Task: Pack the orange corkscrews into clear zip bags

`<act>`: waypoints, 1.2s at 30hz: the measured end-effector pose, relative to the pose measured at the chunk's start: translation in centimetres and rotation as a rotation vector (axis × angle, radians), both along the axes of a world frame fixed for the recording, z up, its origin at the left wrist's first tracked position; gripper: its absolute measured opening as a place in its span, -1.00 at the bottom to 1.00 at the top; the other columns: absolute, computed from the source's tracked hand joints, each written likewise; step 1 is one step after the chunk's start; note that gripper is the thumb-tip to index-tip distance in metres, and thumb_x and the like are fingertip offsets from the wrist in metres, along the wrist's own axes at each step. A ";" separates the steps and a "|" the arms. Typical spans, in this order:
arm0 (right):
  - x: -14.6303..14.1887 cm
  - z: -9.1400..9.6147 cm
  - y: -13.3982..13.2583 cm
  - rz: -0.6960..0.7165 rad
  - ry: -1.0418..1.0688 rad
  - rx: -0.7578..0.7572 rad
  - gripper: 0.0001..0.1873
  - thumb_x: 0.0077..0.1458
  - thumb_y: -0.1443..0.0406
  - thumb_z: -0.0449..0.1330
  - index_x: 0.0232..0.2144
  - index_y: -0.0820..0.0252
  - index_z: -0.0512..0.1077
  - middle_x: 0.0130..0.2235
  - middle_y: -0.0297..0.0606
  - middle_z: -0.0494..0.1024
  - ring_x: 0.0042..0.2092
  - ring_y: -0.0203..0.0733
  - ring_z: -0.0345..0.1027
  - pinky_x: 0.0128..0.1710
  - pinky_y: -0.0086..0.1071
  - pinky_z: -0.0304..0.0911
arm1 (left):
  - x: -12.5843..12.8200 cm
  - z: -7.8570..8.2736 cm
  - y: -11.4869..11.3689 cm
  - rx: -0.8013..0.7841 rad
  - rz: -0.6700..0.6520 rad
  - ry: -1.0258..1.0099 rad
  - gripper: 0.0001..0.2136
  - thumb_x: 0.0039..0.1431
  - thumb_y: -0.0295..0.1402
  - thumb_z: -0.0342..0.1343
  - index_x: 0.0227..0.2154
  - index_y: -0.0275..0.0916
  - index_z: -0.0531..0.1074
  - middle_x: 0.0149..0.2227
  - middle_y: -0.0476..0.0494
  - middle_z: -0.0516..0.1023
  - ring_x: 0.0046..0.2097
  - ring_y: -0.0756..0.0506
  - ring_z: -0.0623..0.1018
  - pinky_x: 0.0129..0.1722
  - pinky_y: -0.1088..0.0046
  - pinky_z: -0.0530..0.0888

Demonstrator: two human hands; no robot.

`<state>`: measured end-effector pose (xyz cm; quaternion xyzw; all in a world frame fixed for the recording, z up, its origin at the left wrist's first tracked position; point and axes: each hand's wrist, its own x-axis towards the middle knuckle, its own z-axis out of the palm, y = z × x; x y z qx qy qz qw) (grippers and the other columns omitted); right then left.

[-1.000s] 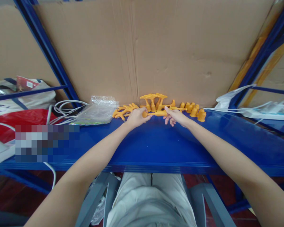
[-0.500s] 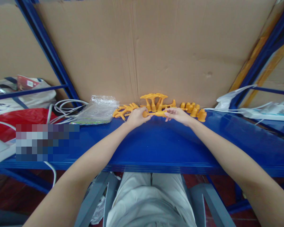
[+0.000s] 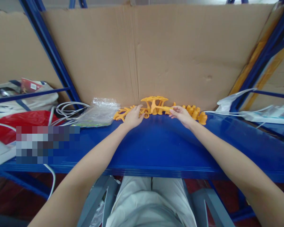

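My right hand is closed on the handle end of a yellow hammer-shaped plastic piece, which points left with its crosswise head in front of the standing pieces. My left hand has its fingers apart and holds nothing that I can see. It hovers by a heap of yellow branching pieces, partly covering them. Just right of its fingertips sits a small round yellow piece. Behind the held piece, similar yellow hammer-shaped pieces stand upright in a cluster.
Several yellow cup-like pieces stand to the right. A clear plastic package, white cables and a red bag lie left. Cardboard backs the blue table. A white power strip is at the right.
My left hand has come off the yellow piece, moved slightly left and opened. My right hand has shifted a little right, and the hammer-shaped piece it holds now shows its head.
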<state>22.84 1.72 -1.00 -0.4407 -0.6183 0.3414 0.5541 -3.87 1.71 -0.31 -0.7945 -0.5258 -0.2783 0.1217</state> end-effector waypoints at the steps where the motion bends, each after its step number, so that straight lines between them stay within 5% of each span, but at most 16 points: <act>1: 0.2 -0.1 0.3 -0.044 0.023 0.030 -0.67 -0.03 0.17 0.34 -0.26 0.19 0.36 -0.32 -0.27 0.51 -0.39 -0.30 0.43 -0.30 -0.34 0.41 | -0.5 0.1 0.2 -0.023 0.060 0.045 -0.62 0.25 -0.39 -0.06 0.12 -0.25 0.30 0.08 -0.30 0.45 0.14 -0.23 0.43 0.07 0.20 0.40; 4: 0.5 -0.5 1.1 -0.127 -0.004 0.164 -0.60 -0.09 0.15 0.35 -0.22 0.15 0.35 -0.28 -0.28 0.49 -0.36 -0.27 0.41 -0.27 -0.31 0.42 | -2.0 0.2 0.6 -0.168 0.232 0.193 -0.60 0.17 -0.50 -0.08 0.07 -0.25 0.37 0.13 -0.34 0.42 0.17 -0.30 0.40 0.10 0.09 0.37; 8: -0.5 -0.5 1.2 -0.149 -0.246 0.328 -0.61 -0.01 0.16 0.28 -0.13 0.13 0.35 -0.17 -0.20 0.50 -0.29 -0.19 0.40 -0.19 -0.20 0.40 | -2.9 0.5 0.5 -0.378 0.244 0.315 -0.54 0.13 -0.54 -0.08 0.11 -0.28 0.33 0.15 -0.38 0.41 0.16 -0.29 0.42 0.07 0.15 0.40; 15: -4.7 0.9 0.4 -0.117 -0.835 0.636 -0.67 0.21 0.28 0.08 0.02 0.22 0.35 -0.02 0.02 0.43 0.03 0.07 0.32 0.02 -0.06 0.23 | -2.6 0.0 0.5 -0.326 0.236 0.271 -0.58 0.19 -0.51 -0.11 0.11 -0.25 0.33 0.12 -0.43 0.43 0.15 -0.32 0.42 0.05 0.06 0.39; 24: -10.9 2.3 1.7 -0.156 -1.441 0.701 -0.53 0.31 0.44 -0.17 0.17 0.31 0.30 0.01 0.08 0.45 0.07 0.03 0.25 0.03 -0.16 0.07 | -2.5 -0.2 0.8 -0.287 0.212 0.270 -0.61 0.19 -0.52 -0.11 0.02 -0.19 0.45 0.06 -0.33 0.50 0.12 -0.30 0.44 0.04 0.04 0.38; 36: -13.0 1.4 4.7 -0.142 -1.450 0.495 -0.50 0.29 0.42 -0.06 0.25 0.28 0.22 0.09 0.06 0.43 0.13 -0.01 0.29 0.04 -0.21 0.04 | -3.0 -0.1 1.5 -0.122 0.223 0.113 -0.69 0.25 -0.47 -0.09 -0.07 -0.22 0.50 -0.02 -0.35 0.57 0.04 -0.31 0.53 0.03 0.07 0.34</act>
